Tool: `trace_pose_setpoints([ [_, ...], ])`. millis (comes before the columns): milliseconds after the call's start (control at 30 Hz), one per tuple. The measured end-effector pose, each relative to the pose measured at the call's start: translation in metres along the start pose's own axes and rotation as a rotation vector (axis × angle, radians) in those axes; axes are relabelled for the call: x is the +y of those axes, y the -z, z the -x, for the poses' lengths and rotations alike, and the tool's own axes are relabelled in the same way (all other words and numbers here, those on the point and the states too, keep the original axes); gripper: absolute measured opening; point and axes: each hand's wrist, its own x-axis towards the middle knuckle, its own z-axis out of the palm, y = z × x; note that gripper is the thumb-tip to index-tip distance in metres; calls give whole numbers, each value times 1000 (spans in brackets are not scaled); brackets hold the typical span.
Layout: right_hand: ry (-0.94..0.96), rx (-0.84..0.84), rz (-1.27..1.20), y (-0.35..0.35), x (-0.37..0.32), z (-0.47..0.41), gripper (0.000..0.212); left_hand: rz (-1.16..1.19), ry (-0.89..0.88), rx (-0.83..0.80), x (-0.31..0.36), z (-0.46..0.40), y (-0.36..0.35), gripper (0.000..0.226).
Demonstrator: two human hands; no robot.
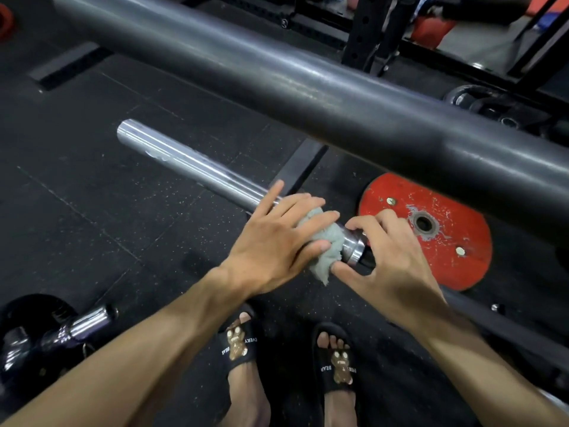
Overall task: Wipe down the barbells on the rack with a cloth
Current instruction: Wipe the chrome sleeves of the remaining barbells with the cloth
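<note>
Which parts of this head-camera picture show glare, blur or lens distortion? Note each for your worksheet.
Head view: bright glare streaks run along the chrome barbell sleeve and its collar beside the cloth; the thick dark bar across the top is close and soft, with dull highlights; the wide-angle lens stretches the forearms at the edges; the rack in the background is blurred.

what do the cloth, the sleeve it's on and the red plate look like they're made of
Cloth: soft pale grey-green fabric, probably terry or microfibre; it bunches and its edge looks fuzzy.
Sleeve: polished, likely chromed steel; bright streaked reflections along it.
Red plate: seemingly metal under red paint; chipped spots show grey around the hole, though rubber coating can't be ruled out.
</note>
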Motion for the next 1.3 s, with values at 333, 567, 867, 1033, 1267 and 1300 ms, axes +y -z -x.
trace_pose_setpoints([
  [333,-20,-69,-65,-4,-14,2,55,140,240,81,-49,0,26,47],
  [567,-135,118,-228,-14,-35,-17,8,670,340,63,-52,-10,50,31],
  [867,-300,66,-501,-7,-37,-20,13,139,86,170,24,11,28,40],
  [1033,-320,-187,-215,9,-14,-11,49,-51,78,76,12,2,-4,47],
  [1267,-366,-480,-222,27,0,-12,88,-191,148,198,-56,1,9,27],
  [1300,-356,-480,-229,28,0,-12,94,-242,208,239,-63,1,10,27],
])
